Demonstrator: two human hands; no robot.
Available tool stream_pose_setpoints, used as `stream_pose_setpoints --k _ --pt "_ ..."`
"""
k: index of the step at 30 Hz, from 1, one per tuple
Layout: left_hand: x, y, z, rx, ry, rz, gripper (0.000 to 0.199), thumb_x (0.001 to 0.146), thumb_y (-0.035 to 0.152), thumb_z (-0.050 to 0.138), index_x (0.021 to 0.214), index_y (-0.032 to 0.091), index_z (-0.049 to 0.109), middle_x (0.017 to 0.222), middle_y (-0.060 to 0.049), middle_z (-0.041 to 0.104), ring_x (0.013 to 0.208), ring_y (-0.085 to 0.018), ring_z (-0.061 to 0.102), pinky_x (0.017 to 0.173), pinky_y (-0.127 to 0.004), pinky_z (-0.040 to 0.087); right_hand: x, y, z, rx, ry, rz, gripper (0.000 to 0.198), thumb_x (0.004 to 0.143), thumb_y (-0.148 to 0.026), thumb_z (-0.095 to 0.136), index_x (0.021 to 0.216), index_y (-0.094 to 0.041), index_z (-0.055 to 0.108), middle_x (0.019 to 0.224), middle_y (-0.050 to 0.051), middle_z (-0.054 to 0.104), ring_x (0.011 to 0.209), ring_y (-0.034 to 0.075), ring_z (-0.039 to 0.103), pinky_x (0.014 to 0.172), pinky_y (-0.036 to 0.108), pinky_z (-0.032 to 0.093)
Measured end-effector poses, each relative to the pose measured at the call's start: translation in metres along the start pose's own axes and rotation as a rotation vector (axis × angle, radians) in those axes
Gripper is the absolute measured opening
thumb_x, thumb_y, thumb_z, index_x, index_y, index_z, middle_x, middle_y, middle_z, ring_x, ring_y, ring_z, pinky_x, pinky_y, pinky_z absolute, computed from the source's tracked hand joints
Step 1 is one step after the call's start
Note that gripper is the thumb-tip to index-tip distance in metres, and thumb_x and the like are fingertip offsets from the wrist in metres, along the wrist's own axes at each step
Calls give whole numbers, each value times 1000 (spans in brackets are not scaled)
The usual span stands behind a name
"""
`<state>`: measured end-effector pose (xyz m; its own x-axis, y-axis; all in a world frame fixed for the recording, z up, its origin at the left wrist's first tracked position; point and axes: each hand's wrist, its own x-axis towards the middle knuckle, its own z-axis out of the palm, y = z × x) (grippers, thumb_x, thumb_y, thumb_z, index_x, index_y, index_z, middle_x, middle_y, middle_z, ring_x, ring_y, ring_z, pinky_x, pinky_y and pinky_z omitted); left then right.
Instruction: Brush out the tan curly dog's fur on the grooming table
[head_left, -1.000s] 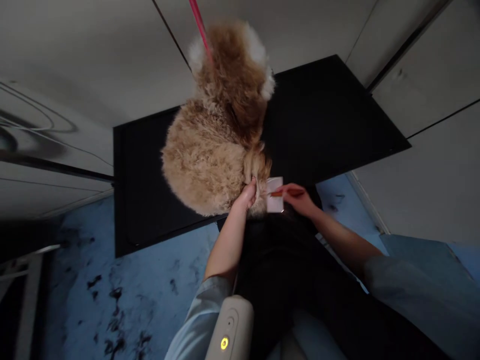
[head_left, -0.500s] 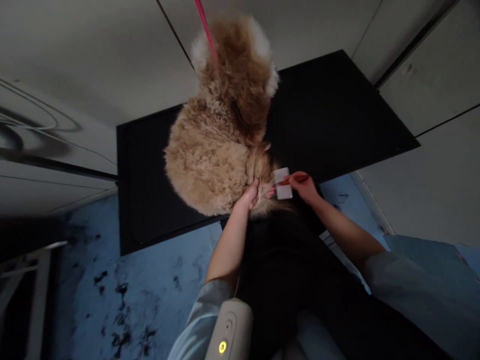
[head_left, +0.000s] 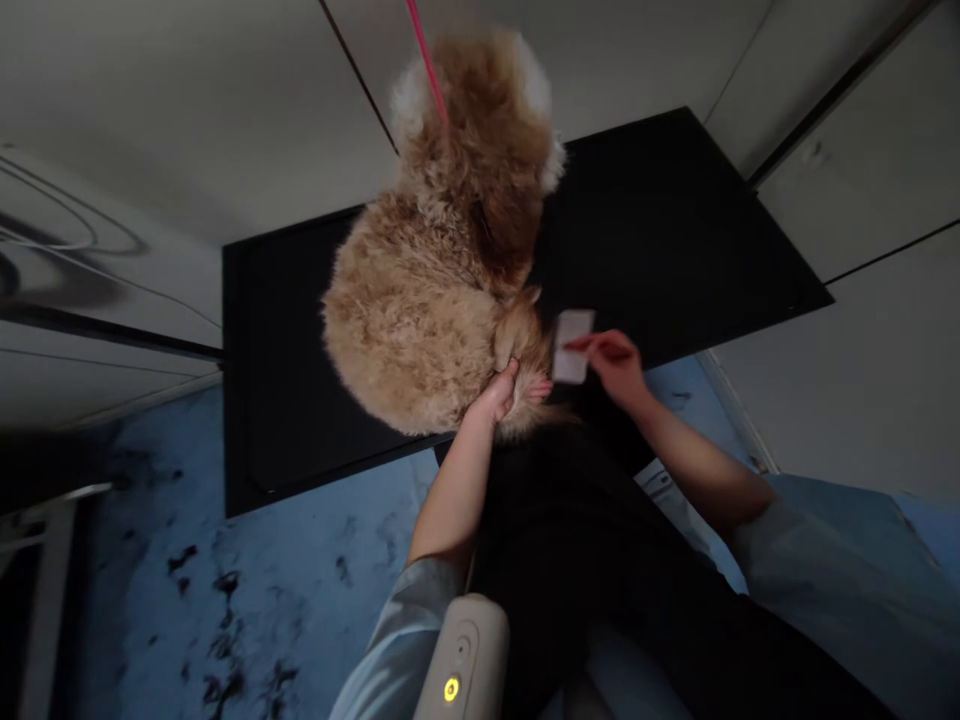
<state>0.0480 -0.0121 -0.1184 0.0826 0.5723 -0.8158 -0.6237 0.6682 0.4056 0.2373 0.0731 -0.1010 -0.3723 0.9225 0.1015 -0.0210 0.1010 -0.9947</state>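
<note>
A fluffy light-brown dog (head_left: 405, 310) is on a black grooming table (head_left: 660, 220), its back and head turned away from me. My left hand (head_left: 506, 392) is wrapped around a tuft of long fur (head_left: 521, 340) at the dog's near side, thumb on top and fingertips showing on the right. In my right hand (head_left: 621, 365) is a slicker brush (head_left: 573, 348), gripped by its reddish-brown handle. The brush's pale rectangular head is slightly blurred and stands just right of the fur, apart from it.
A pink leash (head_left: 426, 55) runs up from the dog's neck. Dark hair clippings (head_left: 229, 600) lie on the blue floor (head_left: 315, 570). A pale device with a yellow light (head_left: 461, 660) hangs at my front. White wall panels (head_left: 247, 90) stand behind the table.
My right hand has moved up and slightly right with the brush, away from the fur. My left hand keeps its hold on the dog's fur.
</note>
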Motion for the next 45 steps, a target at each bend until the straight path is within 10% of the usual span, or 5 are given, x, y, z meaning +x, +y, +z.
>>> stream_pose_setpoints --k 21,26,31,38,45 --pt "9 -5 -10 -93 -82 3 71 103 52 18 132 4 61 83 -15 77 63 -20 71 78 -33 58 -8 12 10 60 -56 260 47 67 -65 78 72 -22 58 77 3 73 72 20 68 68 35 55" --pt "5 -2 -4 -77 -87 -18 75 103 53 14 127 2 63 88 -17 77 68 -20 73 72 -28 58 -6 15 5 -68 264 97 43 69 -58 79 79 -24 55 74 0 69 77 19 68 77 35 55" --pt "1 -4 -3 -90 -38 19 71 103 52 16 133 6 60 87 -14 77 74 -21 74 83 -33 58 -18 21 10 27 1 179 42 74 -60 74 81 -24 54 80 2 73 78 21 71 74 36 56" --pt "-6 -2 1 -140 -32 46 71 103 50 14 129 3 61 95 -17 76 94 -25 73 98 -35 53 24 14 -38 -86 451 -134 32 77 -50 73 83 -26 52 87 1 70 86 20 71 85 40 55" --pt "-5 -3 2 -117 6 28 71 103 51 17 134 2 58 91 -17 77 88 -24 74 98 -36 54 -6 18 8 -4 42 149 41 73 -59 73 79 -25 52 74 1 70 73 20 69 73 36 55"
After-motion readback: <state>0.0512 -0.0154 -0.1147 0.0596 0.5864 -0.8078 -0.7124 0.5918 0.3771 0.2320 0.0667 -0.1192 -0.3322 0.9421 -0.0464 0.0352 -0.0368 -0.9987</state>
